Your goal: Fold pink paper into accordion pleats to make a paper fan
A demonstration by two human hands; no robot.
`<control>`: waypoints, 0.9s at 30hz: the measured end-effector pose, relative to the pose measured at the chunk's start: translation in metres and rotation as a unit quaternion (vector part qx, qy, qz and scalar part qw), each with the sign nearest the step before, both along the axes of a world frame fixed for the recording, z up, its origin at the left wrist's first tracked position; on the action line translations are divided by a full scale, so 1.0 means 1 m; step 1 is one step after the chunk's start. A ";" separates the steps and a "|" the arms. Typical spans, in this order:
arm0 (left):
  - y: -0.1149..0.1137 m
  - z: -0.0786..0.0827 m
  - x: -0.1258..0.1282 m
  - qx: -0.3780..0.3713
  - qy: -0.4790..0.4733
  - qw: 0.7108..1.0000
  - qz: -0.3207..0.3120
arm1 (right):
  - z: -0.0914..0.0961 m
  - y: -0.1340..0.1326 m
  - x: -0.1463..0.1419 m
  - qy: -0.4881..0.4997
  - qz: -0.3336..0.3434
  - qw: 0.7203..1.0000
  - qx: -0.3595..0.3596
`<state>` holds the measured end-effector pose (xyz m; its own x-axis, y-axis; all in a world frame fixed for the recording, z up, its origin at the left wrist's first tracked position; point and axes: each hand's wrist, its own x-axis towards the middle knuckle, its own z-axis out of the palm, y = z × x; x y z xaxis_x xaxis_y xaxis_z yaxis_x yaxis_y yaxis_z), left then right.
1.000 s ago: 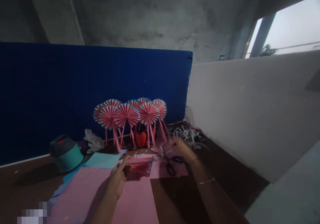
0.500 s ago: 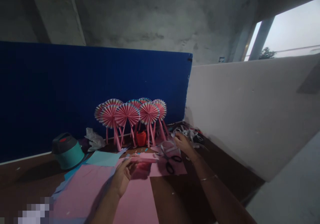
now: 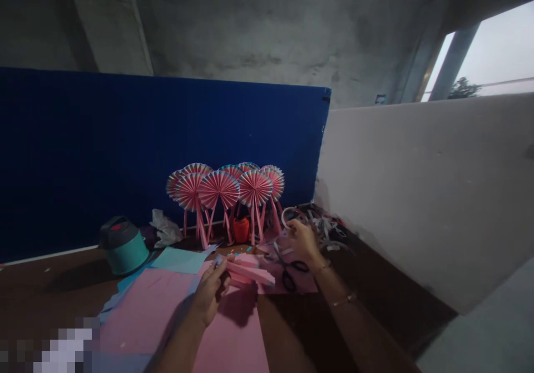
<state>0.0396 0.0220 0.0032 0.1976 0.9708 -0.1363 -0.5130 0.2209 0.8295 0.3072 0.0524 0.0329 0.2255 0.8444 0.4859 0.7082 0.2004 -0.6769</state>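
In the head view, my left hand is closed round one end of a folded pink paper strip, whose other end points right above the pink sheets. My right hand pinches a curled white strip at the fingertips, up near the back of the table. Just below it lie black-handled scissors, partly over pink paper, with the blades pointing away. Beneath my left hand a large pink sheet is spread in shadow.
Several pink pleated paper fans stand at the back, near a small red container. A teal and black container sits at left beside crumpled plastic. Stacked sheets lie left; tangled white strips lie right. Blue and white panels enclose the table.
The folded pink strip has tilted, its free end now lower and nearer. A larger white loop shows at my right fingertips. The view has shifted slightly left.
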 end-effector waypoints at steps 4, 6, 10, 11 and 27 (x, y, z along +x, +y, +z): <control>-0.001 0.000 0.001 0.030 -0.001 1.000 0.000 | -0.001 -0.002 -0.033 0.089 0.090 0.992 0.015; -0.002 0.003 0.001 0.065 0.004 0.998 -0.005 | -0.004 -0.005 -0.050 0.217 0.187 0.958 -0.005; -0.009 0.011 -0.001 0.145 0.053 0.988 0.030 | -0.014 -0.017 -0.074 0.292 0.263 0.919 -0.028; -0.012 0.013 -0.002 0.163 0.067 0.984 0.040 | -0.017 -0.021 -0.077 0.270 0.264 0.926 -0.020; -0.035 0.024 0.009 0.312 0.258 0.914 0.010 | -0.030 -0.044 -0.094 -0.009 0.235 0.970 0.060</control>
